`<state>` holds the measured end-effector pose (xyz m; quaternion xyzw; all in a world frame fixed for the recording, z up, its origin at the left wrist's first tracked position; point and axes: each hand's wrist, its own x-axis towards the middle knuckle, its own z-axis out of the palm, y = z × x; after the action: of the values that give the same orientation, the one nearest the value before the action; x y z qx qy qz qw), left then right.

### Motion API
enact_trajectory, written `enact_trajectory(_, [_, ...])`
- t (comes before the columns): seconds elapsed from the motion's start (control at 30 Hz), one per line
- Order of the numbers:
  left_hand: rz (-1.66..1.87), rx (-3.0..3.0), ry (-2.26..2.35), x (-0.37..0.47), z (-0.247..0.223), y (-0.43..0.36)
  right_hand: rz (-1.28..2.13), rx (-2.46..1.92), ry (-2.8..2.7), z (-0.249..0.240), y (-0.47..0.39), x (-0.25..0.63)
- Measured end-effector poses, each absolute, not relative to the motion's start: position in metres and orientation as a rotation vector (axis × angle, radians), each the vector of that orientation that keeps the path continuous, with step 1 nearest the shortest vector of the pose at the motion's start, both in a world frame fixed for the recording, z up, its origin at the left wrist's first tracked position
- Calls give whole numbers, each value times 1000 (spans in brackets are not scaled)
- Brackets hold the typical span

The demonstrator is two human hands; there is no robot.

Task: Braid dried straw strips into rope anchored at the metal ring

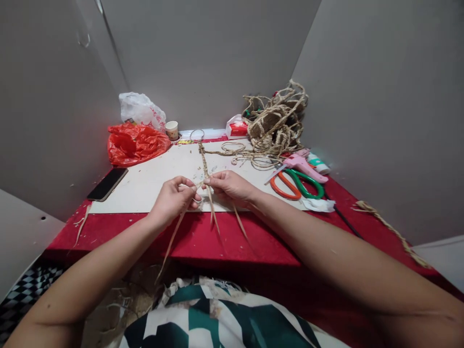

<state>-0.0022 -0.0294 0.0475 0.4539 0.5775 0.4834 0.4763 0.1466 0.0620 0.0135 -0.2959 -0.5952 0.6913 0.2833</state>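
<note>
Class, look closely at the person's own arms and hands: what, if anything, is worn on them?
The left hand and right hand are ungloved, with no ring visible. Both forearms are bare: no sleeve, watch or bracelet shows. Below, a garment has angular green, dark and whitish patches.

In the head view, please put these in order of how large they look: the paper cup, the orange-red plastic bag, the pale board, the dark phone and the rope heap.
Largest to smallest, by picture area:
1. pale board, partly covered
2. rope heap
3. orange-red plastic bag
4. dark phone
5. paper cup
</note>
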Motion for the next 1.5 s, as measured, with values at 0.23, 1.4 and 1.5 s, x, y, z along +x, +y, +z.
enact_trajectory(0.23, [1286, 1081, 1454, 11, 33, -15, 1841, -784, -1552, 10, 62, 144])
enact_trajectory(1.4, [987, 1228, 1303, -13, 32, 10, 2118, -818, -1417, 16, 60, 144])
enact_trajectory(1.5, [894, 1225, 1262, -14, 38, 11, 2134, -812, -1455, 16, 60, 144])
